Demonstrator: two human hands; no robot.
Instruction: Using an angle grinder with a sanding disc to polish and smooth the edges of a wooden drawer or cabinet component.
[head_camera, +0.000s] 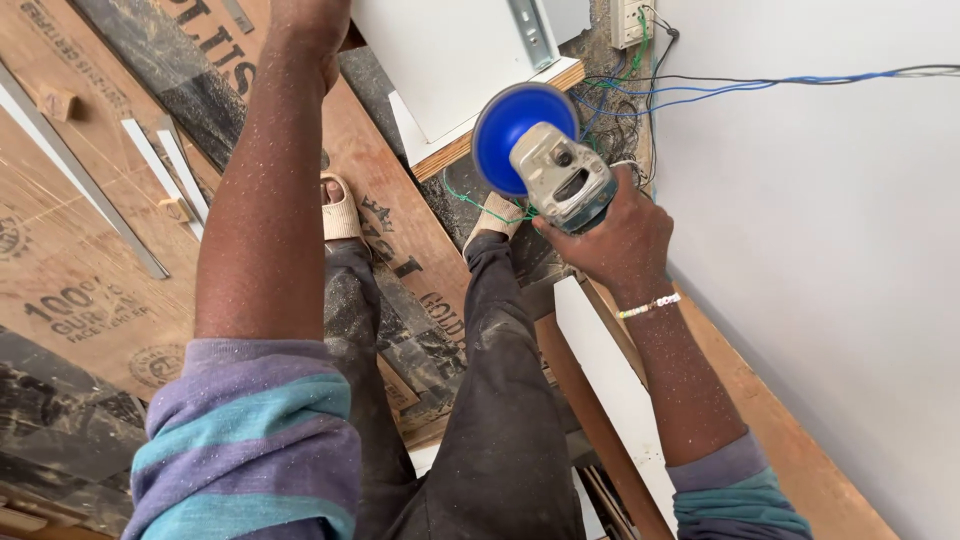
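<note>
My right hand (620, 240) grips a grey angle grinder (562, 180) with a round blue disc guard (515, 125), held next to the white wall. My left arm reaches forward. Of my left hand (312, 25) only the wrist and heel show at the top edge; its fingers are out of frame, near a white board (450, 50) with a wooden edge. Both forearms are speckled with fine dust. Below them I see my dark trousers and beige sandals (340, 210).
Printed plywood sheets (90, 290) cover the floor at left, with thin white strips (165, 165) lying on them. A white panel (610, 380) leans along the wall at right. Loose blue, green and black wires (700, 90) run from a wall socket (630, 20).
</note>
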